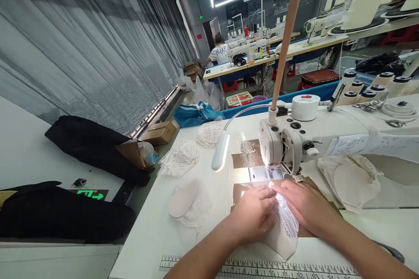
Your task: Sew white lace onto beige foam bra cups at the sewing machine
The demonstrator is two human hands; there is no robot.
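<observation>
A white lace fabric piece (287, 222) lies in front of the sewing machine (296, 146), its lower end spreading toward the table's near edge. My left hand (257, 210) is closed on the fabric's left side, fingers curled and pinching near the top. From the right, my right hand (306, 202) presses on the same piece, fingertips close to the left hand's, just short of the needle area. Brown card (240, 191) shows beneath both hands. The machine's needle and presser foot are largely hidden behind its head.
Stacked lace pieces (183, 159) and a pale oval pad (185, 198) lie left. A lamp (221, 151) overhangs the table. More fabric (352, 181) rests under the machine arm. A printed ruler (248, 269) runs along the front; scissors (389, 250) lie right. A person (220, 52) sits farther back.
</observation>
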